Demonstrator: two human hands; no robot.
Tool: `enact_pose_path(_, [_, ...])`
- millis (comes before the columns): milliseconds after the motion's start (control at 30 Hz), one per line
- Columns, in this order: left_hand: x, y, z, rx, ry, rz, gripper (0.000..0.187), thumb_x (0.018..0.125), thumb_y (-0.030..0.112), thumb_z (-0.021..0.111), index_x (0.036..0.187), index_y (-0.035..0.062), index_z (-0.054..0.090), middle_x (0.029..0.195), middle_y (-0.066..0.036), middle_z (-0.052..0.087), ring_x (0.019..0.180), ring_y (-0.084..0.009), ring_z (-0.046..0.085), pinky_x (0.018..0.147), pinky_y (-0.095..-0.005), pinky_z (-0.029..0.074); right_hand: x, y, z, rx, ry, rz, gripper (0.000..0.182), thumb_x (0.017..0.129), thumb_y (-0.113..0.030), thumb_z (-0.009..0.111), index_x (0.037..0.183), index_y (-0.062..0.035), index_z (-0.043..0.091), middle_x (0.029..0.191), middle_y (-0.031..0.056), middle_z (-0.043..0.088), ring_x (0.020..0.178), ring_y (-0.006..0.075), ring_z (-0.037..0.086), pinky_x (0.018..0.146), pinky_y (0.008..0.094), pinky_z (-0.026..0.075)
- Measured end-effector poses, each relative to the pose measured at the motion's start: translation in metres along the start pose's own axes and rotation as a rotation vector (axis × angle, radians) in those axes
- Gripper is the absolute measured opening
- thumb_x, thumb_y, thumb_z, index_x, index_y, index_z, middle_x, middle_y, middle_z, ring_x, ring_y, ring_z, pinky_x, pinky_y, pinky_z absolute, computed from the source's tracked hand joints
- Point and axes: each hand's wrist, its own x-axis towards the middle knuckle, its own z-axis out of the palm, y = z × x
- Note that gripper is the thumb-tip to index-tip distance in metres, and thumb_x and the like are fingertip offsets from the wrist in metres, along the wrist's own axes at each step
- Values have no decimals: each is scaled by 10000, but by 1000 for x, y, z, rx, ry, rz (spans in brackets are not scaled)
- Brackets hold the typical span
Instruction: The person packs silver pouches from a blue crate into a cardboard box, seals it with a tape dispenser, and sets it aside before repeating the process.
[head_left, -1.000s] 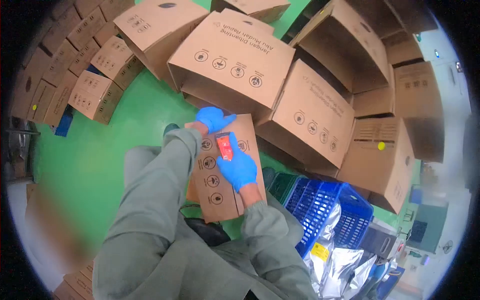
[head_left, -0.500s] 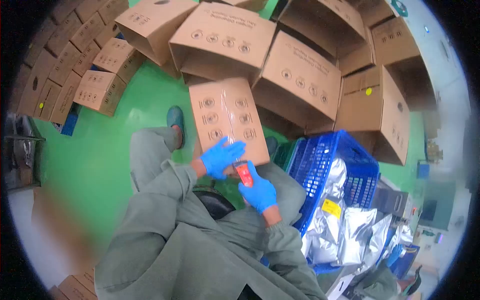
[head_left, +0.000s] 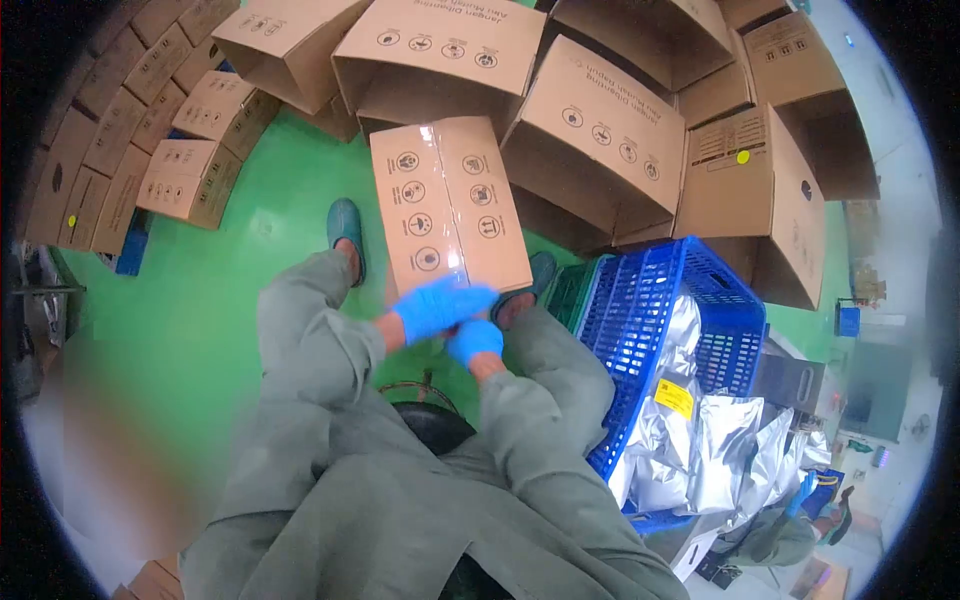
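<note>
A cardboard carton (head_left: 450, 200) with printed handling symbols stands between my feet, a strip of clear shiny tape running down its middle seam. My left hand (head_left: 440, 306), in a blue glove, lies across the carton's near edge with its fingers stretched out to the right. Just below it is my right hand (head_left: 474, 343), also gloved in blue, close against the near side of the carton. The left hand covers its fingers, so whether it holds anything is hidden. No red tool shows now.
To my right, a blue crate (head_left: 640, 330) holds several silver pouches (head_left: 725, 440), one with a yellow label. Open cartons (head_left: 600, 140) crowd the far side. Stacked boxes (head_left: 185, 180) line the left. Another person's sleeve (head_left: 775, 540) shows at lower right.
My right hand, which held a red tool upright beside the carton, has moved left and under my left hand. The tool is out of sight. My left hand has flattened along the carton's edge.
</note>
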Motion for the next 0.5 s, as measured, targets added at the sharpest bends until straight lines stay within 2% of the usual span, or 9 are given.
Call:
enact_pose_path(67, [43, -112, 25, 483, 161, 465, 524, 958, 233, 416, 1446, 56, 339, 1450, -141, 396, 1323, -322, 395, 1115, -465, 300, -41, 4, -32, 93, 3, 31, 525, 800, -417, 587, 1267, -178, 573, 1068, 202, 671, 943, 396, 654, 814, 479, 527])
enact_pose_path(100, [58, -138, 41, 463, 170, 470, 524, 958, 233, 416, 1446, 56, 339, 1450, -141, 396, 1323, -322, 395, 1115, -465, 300, -63, 5, -52, 123, -14, 80, 522, 790, -410, 604, 1258, -179, 591, 1071, 202, 670, 948, 392, 654, 819, 479, 524])
enact_pose_path(167, [84, -173, 64, -465, 486, 397, 516, 950, 169, 398, 1446, 41, 340, 1423, -155, 408, 1266, -322, 448, 1096, -409, 343, -102, 12, -100, 188, 132, 166, 621, 750, -373, 670, 1326, -181, 542, 1033, 200, 677, 947, 398, 655, 817, 467, 525])
enact_pose_path(233, [104, -208, 80, -185, 608, 256, 522, 937, 203, 432, 1428, 32, 378, 1395, -172, 446, 1236, -340, 477, 1075, -428, 365, -120, 33, -139, 317, 568, 118, 734, 747, -387, 703, 1409, -180, 461, 1019, 220, 673, 919, 393, 665, 793, 445, 528])
enact_pose_path(300, [82, -181, 65, 112, 707, 105, 532, 925, 236, 467, 1409, 24, 415, 1368, -189, 484, 1207, -359, 507, 1054, -447, 387, -107, 51, -197, 258, 1050, -197, 728, 810, -167, 685, 1464, -105, 372, 1179, 221, 625, 1002, 343, 644, 855, 369, 508])
enact_pose_path(333, [49, -136, 43, 669, 82, 1, 527, 923, 289, 483, 1381, 31, 459, 1319, -204, 527, 1185, -372, 528, 1034, -447, 407, -108, 37, -239, 334, 1014, -63, 723, 831, -101, 653, 1481, -101, 339, 1253, 216, 582, 1064, 334, 607, 906, 374, 476])
enact_pose_path(367, [31, -70, 35, 1175, -581, -105, 528, 922, 342, 500, 1354, 39, 502, 1271, -218, 571, 1164, -385, 548, 1014, -446, 426, -87, 51, -264, 57, 1216, -203, 704, 849, -90, 634, 1488, -149, 343, 1191, 218, 590, 1040, 361, 582, 908, 418, 458])
enact_pose_path(400, [17, -49, 29, 1076, -595, 15, 534, 917, 401, 501, 1321, 54, 540, 1211, -218, 606, 1128, -383, 573, 980, -441, 451, -62, 73, -283, -10, 1195, -43, 678, 860, -83, 621, 1478, -200, 369, 1132, 222, 590, 1036, 390, 555, 907, 450, 443])
enact_pose_path(500, [-29, 25, -39, 599, -436, 352, 525, 918, 454, 516, 1305, 103, 570, 1160, -195, 639, 1111, -345, 597, 932, -421, 492, 16, 125, -320, -165, 1171, -47, 674, 843, -48, 603, 1459, -237, 404, 1081, 238, 589, 1024, 407, 553, 916, 468, 436])
